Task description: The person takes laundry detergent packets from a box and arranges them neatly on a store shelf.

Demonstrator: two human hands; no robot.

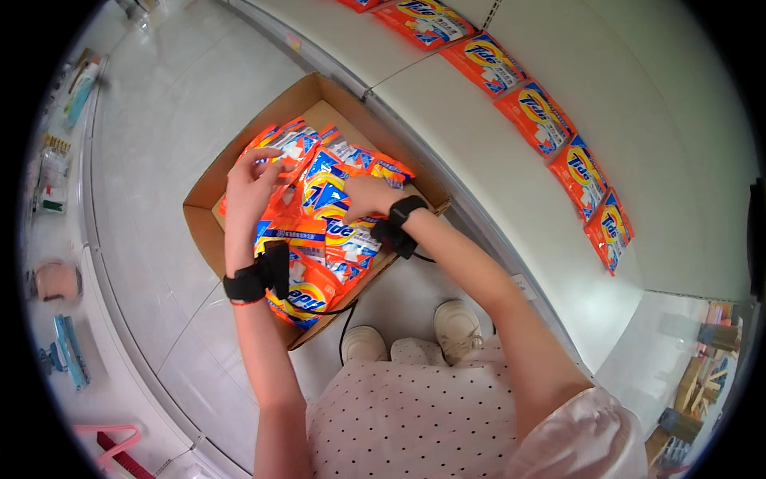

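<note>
An open cardboard box [203, 224] on the floor holds several orange laundry detergent bags [353, 233] marked Tide, lying at different angles. My left hand [254, 179] is over the bags on the box's left side, with fingers bent and partly apart; whether it grips a bag is unclear. Toward the box's right side, my right hand [372, 196] rests against a bag in the middle of the pile. Its fingertips are partly hidden, so its hold cannot be made out. Each wrist wears a black strap with a small device.
Along the right, a white shelf [455, 120] carries a row of matching detergent bags [535, 117]. Its front edge runs close beside the box. A black cable [344, 335] hangs near my shoes [458, 326]. At left stands another shelf [108, 359] with assorted goods, including a pink hanger [114, 430].
</note>
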